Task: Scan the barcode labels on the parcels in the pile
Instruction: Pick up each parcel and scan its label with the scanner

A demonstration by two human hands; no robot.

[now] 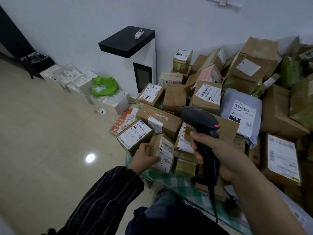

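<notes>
Floor (50,133): we see pale glossy tiles to the left of both grips, with one light reflection on them.
Pile (174,97): brown cartons and bags are heaped against the wall. The heap spreads ahead of and to the right of both grips, and most upper faces carry white barcode labels.
White unit (149,53): we see a tall cabinet with a black top slab and a dark panel. It stands well beyond the left-hand grip, at the pile's far left edge.
Grey mailer (240,107): a soft bag lies on the pile just beyond and to the right of the right-hand grip, with its barcode facing up.
Foam blocks (79,82): white blocks sit along the wall, well to the left of the left-hand grip.
Checked cloth (171,180): green-and-white fabric lies directly below both grips, under the near parcels.
Green bag (105,86): it rests on the foam blocks.
Scanner (201,122): we see a black handheld unit whose head projects beyond the right-hand grip, towards the pile.
Cable (212,197): it hangs below that grip.
Small parcel (157,141): it is at the pile's near edge, in the left-hand grip, just left of the scanner handle.
Label (165,153): it faces us and is blurred.
Right hand (218,155): the fingers are wrapped round the scanner handle.
Left hand (144,155): the fingers and thumb are clamped on the small parcel's left side.
</notes>
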